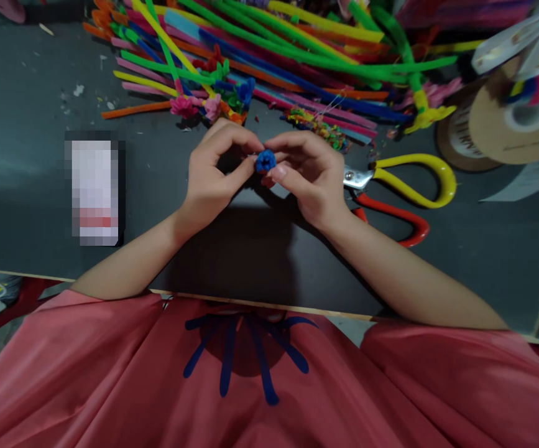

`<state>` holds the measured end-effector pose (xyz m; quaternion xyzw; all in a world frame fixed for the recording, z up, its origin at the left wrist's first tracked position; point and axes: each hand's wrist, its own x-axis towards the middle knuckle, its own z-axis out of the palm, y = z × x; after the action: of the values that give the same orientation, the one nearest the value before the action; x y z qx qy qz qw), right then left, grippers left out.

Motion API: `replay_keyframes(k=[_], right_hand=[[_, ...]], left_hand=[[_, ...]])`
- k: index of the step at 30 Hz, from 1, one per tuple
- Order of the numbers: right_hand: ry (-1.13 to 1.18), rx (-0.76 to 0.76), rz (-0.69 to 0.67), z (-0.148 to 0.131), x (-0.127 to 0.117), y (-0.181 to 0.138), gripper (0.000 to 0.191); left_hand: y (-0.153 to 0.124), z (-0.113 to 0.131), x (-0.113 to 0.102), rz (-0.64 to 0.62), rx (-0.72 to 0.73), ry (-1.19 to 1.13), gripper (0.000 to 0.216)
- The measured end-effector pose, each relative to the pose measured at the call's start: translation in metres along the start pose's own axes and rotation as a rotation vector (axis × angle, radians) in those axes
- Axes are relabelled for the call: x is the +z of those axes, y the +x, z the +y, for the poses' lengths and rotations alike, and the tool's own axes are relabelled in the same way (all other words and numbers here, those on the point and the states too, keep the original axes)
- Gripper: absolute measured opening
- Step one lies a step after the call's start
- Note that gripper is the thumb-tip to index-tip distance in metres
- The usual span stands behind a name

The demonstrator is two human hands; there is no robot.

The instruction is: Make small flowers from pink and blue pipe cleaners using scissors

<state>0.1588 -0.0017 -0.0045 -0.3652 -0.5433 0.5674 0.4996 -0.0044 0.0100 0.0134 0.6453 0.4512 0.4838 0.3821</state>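
Note:
Both my hands meet over the middle of the dark table (27, 205). My left hand (216, 177) and my right hand (309, 171) pinch a small blue curled pipe-cleaner piece (265, 161) between their fingertips, fingers closed around it. Just beyond the hands lie small finished pipe-cleaner flowers, pink (184, 106) and blue (245, 92). A heap of long coloured pipe cleaners (269, 56) covers the far side of the table.
Scissors with yellow and red handles (406, 193) lie right of my right hand. Cardboard ribbon spools (511, 118) stand at the far right. A white blurred box (94, 193) rests at the left. The table's front edge (260, 305) runs along my pink shirt.

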Motion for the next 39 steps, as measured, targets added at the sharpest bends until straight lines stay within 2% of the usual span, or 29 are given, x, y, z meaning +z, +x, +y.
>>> replay_keyframes(k=[6,12,17,23,32,39], right_hand=[[-0.036,-0.004,0.002,-0.0014,0.0005,0.0008,0.032],[-0.046,-0.025,0.026,-0.0023,0.0005,0.0012,0.028],[-0.122,-0.026,0.008,-0.003,-0.0008,0.0005,0.031],[-0.114,-0.02,0.005,-0.0029,-0.0007,0.0008,0.03],[-0.104,-0.004,0.018,-0.003,-0.0008,0.0,0.024],[-0.128,-0.01,0.0,-0.0012,-0.0024,0.0006,0.025]], left_hand=[[-0.0012,-0.0054,0.0019,-0.007,0.104,0.127,0.015],[-0.0052,-0.0017,0.0023,-0.012,0.087,0.14,0.025],[-0.0051,-0.0012,0.0023,-0.093,0.135,0.201,0.034],[-0.0042,-0.0042,0.0019,-0.132,0.236,0.377,0.03],[-0.0053,-0.0034,0.0012,-0.092,0.467,0.533,0.017],[-0.0066,-0.0048,0.0026,-0.118,0.467,0.577,0.013]])
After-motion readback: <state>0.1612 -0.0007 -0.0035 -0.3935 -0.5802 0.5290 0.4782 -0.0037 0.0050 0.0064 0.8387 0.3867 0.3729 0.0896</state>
